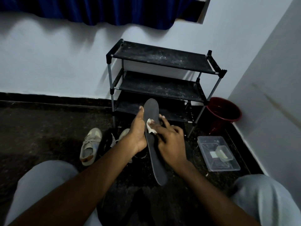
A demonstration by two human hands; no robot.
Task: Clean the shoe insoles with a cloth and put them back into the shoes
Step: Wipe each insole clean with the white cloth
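The left hand (pixel 136 133) grips a dark insole (pixel 151 108) by its edge, thumb laid up along the side. It is held raised over the floor (pixel 40 128), between the knees, toe end pointing away, probably so its flat face lies open to wiping. The right hand (pixel 170 139) pinches a small, crumpled white cloth (pixel 150 127) against the insole near its middle. The fingers are blurred, so I judge a rub is under way.

The insole is thin, matte and smooth, long and rounded at both ends. 1 pale laced shoe (pixel 90 145) lies on the speckled dark floor. A 2nd shoe (pixel 124 132) is mostly hidden behind the left arm. Beyond stands a dusty 3-tier black rack (pixel 156 62) with metal legs, beside it a glossy red bucket (pixel 224 111) and a clear plastic tub (pixel 210 138).
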